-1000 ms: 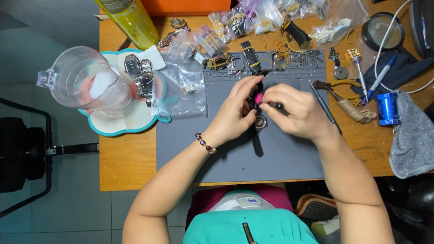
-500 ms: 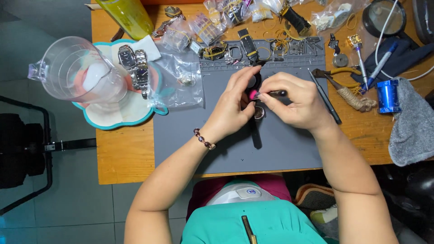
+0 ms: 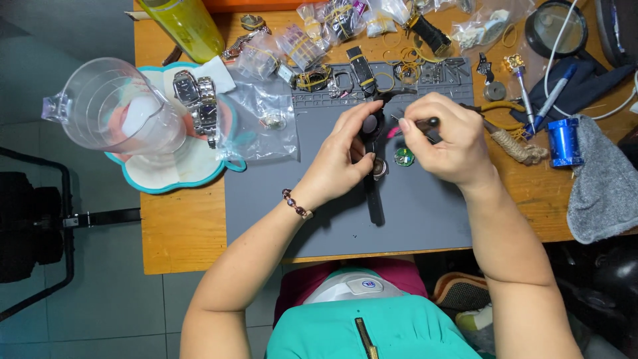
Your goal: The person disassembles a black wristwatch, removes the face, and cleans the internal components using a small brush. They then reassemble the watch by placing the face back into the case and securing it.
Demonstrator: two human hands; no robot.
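A black-strapped wristwatch (image 3: 374, 174) lies opened, back up, on the grey work mat (image 3: 432, 213). My left hand (image 3: 342, 156) pinches its case and upper strap. My right hand (image 3: 446, 139) is closed around a thin dark-handled tool (image 3: 425, 123) with a pink part near its tip, raised just right of the watch. A small round green part (image 3: 403, 157) lies on the mat between my hands.
A clear plastic jug (image 3: 116, 110) and two metal watches (image 3: 199, 100) rest on a teal-rimmed tray at the left. Bagged watch parts and straps crowd the mat's far edge. Pliers, a blue cylinder (image 3: 563, 141), a grey cloth (image 3: 608, 179) and a magnifier sit at the right.
My right hand has drawn away to the right of the watch, uncovering the green round part on the mat. My left hand still holds the watch.
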